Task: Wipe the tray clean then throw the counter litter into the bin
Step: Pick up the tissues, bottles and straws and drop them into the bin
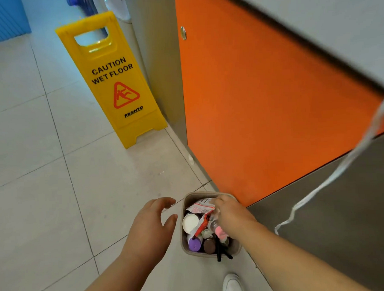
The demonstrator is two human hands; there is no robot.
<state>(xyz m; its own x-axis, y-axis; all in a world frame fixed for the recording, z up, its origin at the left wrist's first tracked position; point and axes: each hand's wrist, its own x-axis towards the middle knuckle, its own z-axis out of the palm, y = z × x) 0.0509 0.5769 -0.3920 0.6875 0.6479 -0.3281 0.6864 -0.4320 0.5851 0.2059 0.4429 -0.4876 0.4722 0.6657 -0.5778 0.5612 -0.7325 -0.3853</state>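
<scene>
Right hand (228,212) meets a wrapper (200,207) in the full bin (189,196), fingers' hold unclear; let go low, inside the rim. Left hand (150,224) hovers, fingers apart.

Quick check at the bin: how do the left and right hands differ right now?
The left hand hovers over the floor tiles beside the bin, fingers spread and curved, holding nothing. The right hand reaches over the bin, fingertips down on a white-and-red wrapper; whether it pinches it is hidden. Both are bare and close to the bin.
</scene>
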